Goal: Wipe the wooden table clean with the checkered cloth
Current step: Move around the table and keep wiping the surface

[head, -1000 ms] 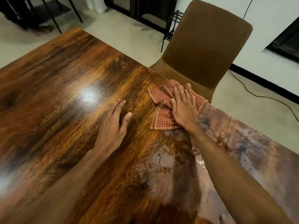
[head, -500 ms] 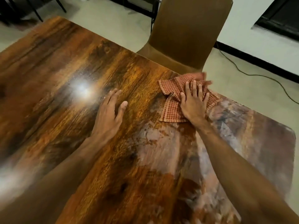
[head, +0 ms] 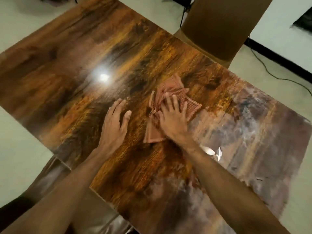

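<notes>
So the right hand [head: 172, 119] is flat on the cloth [head: 190, 105], fingers [head: 174, 101] spread wide and pressing down rather than pinching anything; it's pushing the fabric around with the palm, not gripping it. The cloth is bunched and folded over itself roughly mid-table [head: 67, 68], a bit toward the far side, with one flap sticking out toward the near edge under the wrist. The left hand [head: 114, 122] sits just beside it on bare wood, palm down, fingers loosely apart, holding nothing (looks like it's just bracing). As for progress, my guess is we're somewhere in the middle. The right end of the table has a hazy, greyish, streaky look that could be damp wipe marks or just glare off the finish; honestly can't tell which, the frame is pretty blurry. The left half is glossy with a bright light reflection and no visible streaks, so I'd say that stretch hasn't been gone over yet. No crumbs or spills that I can make out anywhere. There's a brown chair [head: 224, 26] tucked at the far side and a cable [head: 276, 76] on the floor behind it, neither in the way. What's left, I reckon: the whole left section plus the near edge.
</notes>
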Tool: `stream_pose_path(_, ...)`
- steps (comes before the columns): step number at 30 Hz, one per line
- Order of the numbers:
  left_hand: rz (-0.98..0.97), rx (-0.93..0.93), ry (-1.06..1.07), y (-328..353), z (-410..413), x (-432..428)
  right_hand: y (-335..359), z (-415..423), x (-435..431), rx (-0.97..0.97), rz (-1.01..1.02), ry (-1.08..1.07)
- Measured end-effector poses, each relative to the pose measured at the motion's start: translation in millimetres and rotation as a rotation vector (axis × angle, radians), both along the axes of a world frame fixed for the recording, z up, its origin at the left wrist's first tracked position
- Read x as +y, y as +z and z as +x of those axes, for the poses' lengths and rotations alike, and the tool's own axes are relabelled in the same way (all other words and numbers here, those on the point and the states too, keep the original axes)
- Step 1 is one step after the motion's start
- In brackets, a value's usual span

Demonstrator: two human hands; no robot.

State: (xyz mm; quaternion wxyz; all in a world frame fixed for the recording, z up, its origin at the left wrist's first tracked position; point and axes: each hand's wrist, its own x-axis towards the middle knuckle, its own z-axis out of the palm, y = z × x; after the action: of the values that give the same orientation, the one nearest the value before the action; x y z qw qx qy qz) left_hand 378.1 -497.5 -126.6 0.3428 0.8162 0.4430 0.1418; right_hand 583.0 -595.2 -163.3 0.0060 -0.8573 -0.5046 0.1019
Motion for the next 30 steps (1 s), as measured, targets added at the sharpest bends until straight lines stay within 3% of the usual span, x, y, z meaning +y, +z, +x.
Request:
stream_pose_path(3,-0.029,-0.016,0.047,1.0,-35.0,-16.9,-4.8,-99.9,-26.7,0.029,0.014,0.387)
stream_pose_path(5,-0.042,-0.029,0.071,0.2,-65.6,-28.9,-4.1,-115.4,-29.4,0.052,0.018,0.537)
stream_pose_path(10,-0.048,-0.057,0.155,2.8,-132.0,-47.7,4.8,-119.8,10.2,0.068,-0.003,0.156)
stream_pose_path(14,-0.076,-0.091,0.212,14.4,-169.0,-66.1,3.4,-218.5,-12.4,0.123,0.004,0.416)
stream_pose_path(17,-0.083,-0.092,0.238,21.9,-181.0,-80.3,0.8,-223.5,-62.9,0.150,0.018,0.464)
stream_pose_path(22,-0.083,-0.141,0.246,25.3,-189.2,-115.4,11.9,-127.2,-139.5,0.122,-0.042,-0.015)
stream_pose_path(24,-0.082,-0.139,0.274,24.9,-187.2,-132.2,14.8,-124.2,-145.6,0.112,-0.056,-0.105)
stream_pose_path(26,-0.105,-0.127,0.275,24.3,-180.3,-149.4,13.0,-157.2,-147.3,0.103,-0.084,0.003)
stream_pose_path(30,-0.120,-0.105,0.250,22.3,-149.3,-185.0,3.4,-203.2,-199.7,0.090,-0.056,0.441)
